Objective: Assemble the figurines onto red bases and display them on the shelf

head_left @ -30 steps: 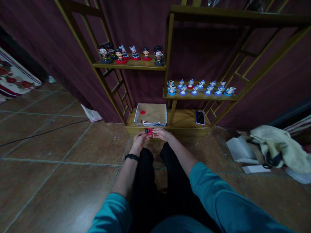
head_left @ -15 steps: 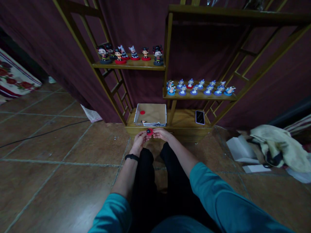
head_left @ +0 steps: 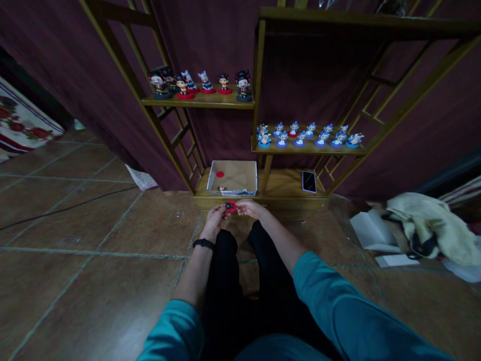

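A small figurine with a dark head and a round red base is held between my hands, just in front of the low shelf. My left hand pinches it at the dark head end. The fingers of my right hand close on the red base's right edge. Beyond them stands a shallow open cardboard box. Inside it are a red disc and another small figurine lying near the front wall.
Several dark-haired and grey figurines stand on the upper left shelf. The right shelf bears several blue and purple ones. A phone lies on the bottom shelf. White boxes and cloth lie on the floor at right.
The held figurine has tilted, its dark head shifting slightly left and down, so more of the red base shows. Both hands stay in nearly the same place.
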A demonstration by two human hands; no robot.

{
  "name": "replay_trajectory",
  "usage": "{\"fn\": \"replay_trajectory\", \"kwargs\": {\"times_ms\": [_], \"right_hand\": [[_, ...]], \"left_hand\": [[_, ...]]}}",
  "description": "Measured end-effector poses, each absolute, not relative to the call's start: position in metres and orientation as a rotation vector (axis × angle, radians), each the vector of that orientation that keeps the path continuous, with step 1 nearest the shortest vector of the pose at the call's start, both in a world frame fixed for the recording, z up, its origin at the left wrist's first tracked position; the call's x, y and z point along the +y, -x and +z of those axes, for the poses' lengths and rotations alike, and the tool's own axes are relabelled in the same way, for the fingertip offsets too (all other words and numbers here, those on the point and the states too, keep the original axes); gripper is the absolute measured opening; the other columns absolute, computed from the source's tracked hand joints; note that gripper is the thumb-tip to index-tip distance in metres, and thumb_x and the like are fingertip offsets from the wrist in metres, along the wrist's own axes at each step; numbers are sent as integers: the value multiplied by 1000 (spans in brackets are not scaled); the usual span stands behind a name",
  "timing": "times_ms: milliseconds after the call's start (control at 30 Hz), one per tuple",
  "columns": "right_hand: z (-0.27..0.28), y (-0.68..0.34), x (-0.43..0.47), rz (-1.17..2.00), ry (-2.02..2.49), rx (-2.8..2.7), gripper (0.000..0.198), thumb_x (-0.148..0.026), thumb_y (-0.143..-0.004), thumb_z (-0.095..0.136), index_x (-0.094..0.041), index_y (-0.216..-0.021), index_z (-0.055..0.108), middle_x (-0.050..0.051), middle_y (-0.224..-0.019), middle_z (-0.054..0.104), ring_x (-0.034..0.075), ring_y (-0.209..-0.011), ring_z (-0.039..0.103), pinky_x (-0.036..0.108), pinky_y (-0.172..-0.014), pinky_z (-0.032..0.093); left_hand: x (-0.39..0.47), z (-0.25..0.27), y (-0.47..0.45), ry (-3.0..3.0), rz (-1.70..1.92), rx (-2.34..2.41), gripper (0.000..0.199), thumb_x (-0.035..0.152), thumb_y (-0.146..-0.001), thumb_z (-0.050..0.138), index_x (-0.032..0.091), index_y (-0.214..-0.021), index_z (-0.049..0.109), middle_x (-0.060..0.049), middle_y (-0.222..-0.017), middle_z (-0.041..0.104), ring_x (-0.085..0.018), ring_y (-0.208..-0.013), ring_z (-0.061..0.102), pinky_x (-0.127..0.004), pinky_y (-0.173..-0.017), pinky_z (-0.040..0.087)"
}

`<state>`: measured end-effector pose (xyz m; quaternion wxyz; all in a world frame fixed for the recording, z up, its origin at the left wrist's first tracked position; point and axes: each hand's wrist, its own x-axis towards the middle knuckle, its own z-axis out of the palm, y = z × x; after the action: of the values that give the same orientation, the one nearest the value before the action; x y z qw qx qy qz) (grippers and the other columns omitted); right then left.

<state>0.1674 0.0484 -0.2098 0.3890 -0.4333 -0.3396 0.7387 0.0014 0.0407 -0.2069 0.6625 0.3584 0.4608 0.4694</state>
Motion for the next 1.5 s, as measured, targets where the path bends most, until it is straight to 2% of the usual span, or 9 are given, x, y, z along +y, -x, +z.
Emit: {"fn": "replay_trajectory", "kwargs": {"times_ms": [300, 767, 933, 1500], "right_hand": [[-211, -167, 50, 1879, 1086, -848, 8, -19, -78, 56, -12, -78, 60, 0, -59, 59, 6, -51, 53, 18, -53, 48], [-212, -168, 48, 1865, 1043, -872, 6, -17, -77, 58, -13, -82, 59, 1, -64, 61, 6, -55, 56, 19, -58, 50], [-217, -168, 49, 1844, 1070, -874, 13, -12, -74, 60, -14, -86, 58, 1, -66, 63, 7, -56, 57, 20, -58, 51], [-216, -168, 51, 1816, 1125, -868, 8, -11, -75, 55, -14, -82, 58, 1, -63, 63, 7, -54, 57, 19, -57, 50]], "left_hand": [[40, -207, -1, -751, 1032, 1004, 12, 16, -65, 63, 12, -74, 57, -5, -62, 65, -13, -56, 63, -18, -47, 43], [38, -204, -2, -689, 1044, 954, 16, 12, -66, 63, 13, -78, 52, -10, -70, 68, -19, -68, 66, -23, -57, 51], [38, -204, -1, -685, 1050, 941, 15, 12, -67, 62, 12, -79, 52, -11, -72, 68, -20, -71, 67, -25, -61, 52], [39, -205, 0, -770, 993, 996, 15, 19, -67, 63, 13, -79, 57, -7, -64, 66, -14, -57, 64, -20, -50, 47]]}}
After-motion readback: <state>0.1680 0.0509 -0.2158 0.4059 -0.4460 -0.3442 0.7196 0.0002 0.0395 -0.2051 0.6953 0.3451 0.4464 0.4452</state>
